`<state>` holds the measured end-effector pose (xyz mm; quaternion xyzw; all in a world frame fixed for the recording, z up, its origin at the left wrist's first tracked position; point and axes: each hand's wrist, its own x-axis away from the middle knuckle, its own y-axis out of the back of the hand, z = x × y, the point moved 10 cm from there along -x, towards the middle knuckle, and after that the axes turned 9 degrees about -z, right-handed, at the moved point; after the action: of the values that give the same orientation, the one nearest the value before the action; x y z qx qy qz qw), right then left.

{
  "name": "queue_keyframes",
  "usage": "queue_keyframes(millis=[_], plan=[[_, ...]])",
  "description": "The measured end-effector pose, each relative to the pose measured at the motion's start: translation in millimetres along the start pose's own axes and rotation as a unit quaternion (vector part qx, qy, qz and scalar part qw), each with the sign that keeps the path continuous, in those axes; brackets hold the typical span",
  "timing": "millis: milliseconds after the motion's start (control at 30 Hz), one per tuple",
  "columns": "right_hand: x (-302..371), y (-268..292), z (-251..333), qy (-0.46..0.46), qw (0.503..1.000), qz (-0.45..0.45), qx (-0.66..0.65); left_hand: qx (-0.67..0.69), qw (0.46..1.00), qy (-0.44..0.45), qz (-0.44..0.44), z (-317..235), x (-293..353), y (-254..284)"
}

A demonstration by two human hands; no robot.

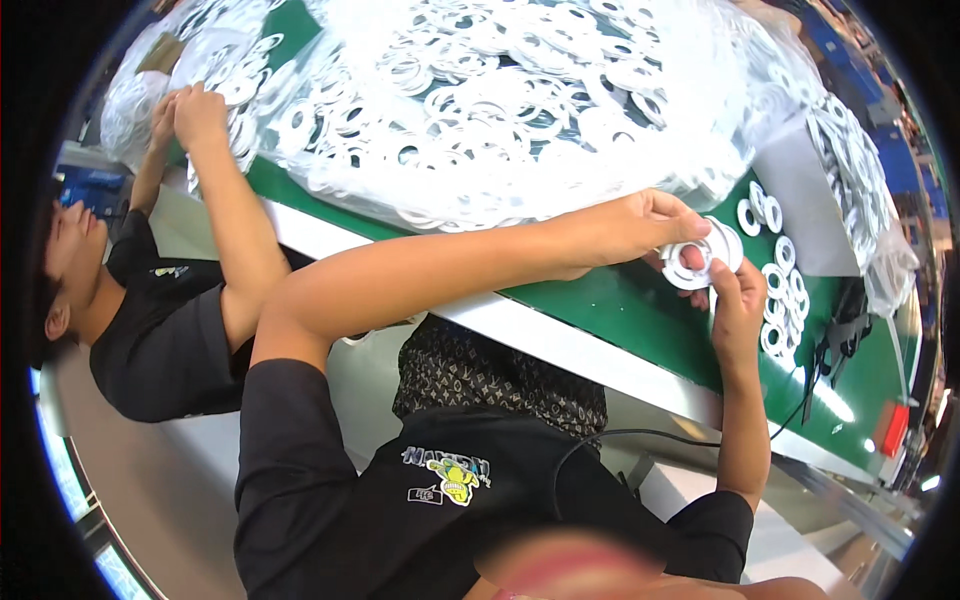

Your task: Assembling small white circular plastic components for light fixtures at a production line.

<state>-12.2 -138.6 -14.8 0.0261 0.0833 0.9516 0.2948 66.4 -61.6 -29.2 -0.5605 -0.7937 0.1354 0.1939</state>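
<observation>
Above the green table, both my hands meet at a white plastic ring (723,243), which has a notched, stepped face. My left hand (640,228) pinches its upper left edge between thumb and fingers. From the lower right, my right hand (738,302) grips the same ring, with a fingertip showing through the hole. A second ring may lie against it; the overlap makes this hard to tell. Close by on the right, several loose white rings (785,290) lie on the green tabletop (620,310).
A large clear plastic bag (350,185) full of white rings covers the far side. A box (810,200) of more rings stands right. A black cable (640,432) crosses my front to a dark device (848,325). A co-worker (165,330) handles rings at left.
</observation>
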Motion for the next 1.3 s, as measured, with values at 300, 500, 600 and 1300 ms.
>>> queue_keyframes(millis=[300,500,600,1300], plan=[[-1,16,-6,-0.004,0.999,-0.041,0.034,-0.169,0.981,-0.072,-0.059,-8,2,7],[-3,6,4,0.038,0.995,0.004,0.094,-0.26,0.956,-0.12,-0.064,-11,6,6],[-3,4,4,0.037,0.994,0.009,0.104,-0.263,0.954,-0.125,-0.066,-12,4,6],[-3,-10,3,-0.004,0.999,0.007,0.032,-0.12,0.984,-0.126,-0.03,-19,11,-3]])
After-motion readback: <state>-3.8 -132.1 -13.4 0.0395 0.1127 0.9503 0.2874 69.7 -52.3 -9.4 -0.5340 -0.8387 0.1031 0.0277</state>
